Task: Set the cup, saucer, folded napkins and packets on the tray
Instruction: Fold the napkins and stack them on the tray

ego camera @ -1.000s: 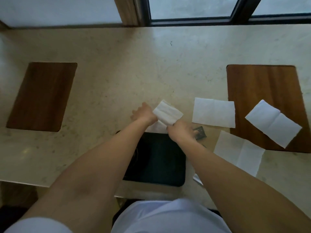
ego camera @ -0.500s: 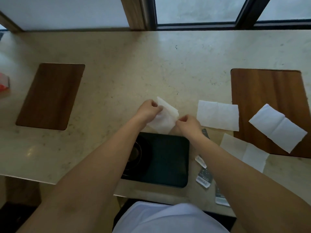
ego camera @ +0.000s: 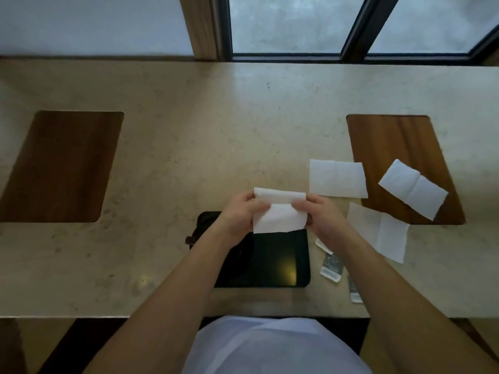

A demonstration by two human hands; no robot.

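Note:
A white napkin point(ego camera: 279, 211) hangs folded over between both hands, above the far edge of the black tray point(ego camera: 280, 263). My left hand point(ego camera: 240, 211) pinches its left side and my right hand point(ego camera: 320, 215) pinches its right side. My left forearm hides the tray's left part, where only a dark handle point(ego camera: 190, 241) sticks out; cup and saucer are not visible. Three more napkins lie unfolded to the right: one point(ego camera: 337, 178) on the counter, one point(ego camera: 413, 188) on the right wooden inlay, one point(ego camera: 378, 230) nearer me. Small packets point(ego camera: 331, 267) lie right of the tray.
The beige stone counter point(ego camera: 189, 157) has a dark wooden inlay at the left point(ego camera: 59, 166) and another at the right point(ego camera: 399, 147). A window with dark frames point(ego camera: 351, 25) runs along the back. The counter's near edge is just in front of my body.
Both hands have drawn the napkin flat between them and turned it square to me, its top folded over. The view shifted slightly, showing the packets beside the tray.

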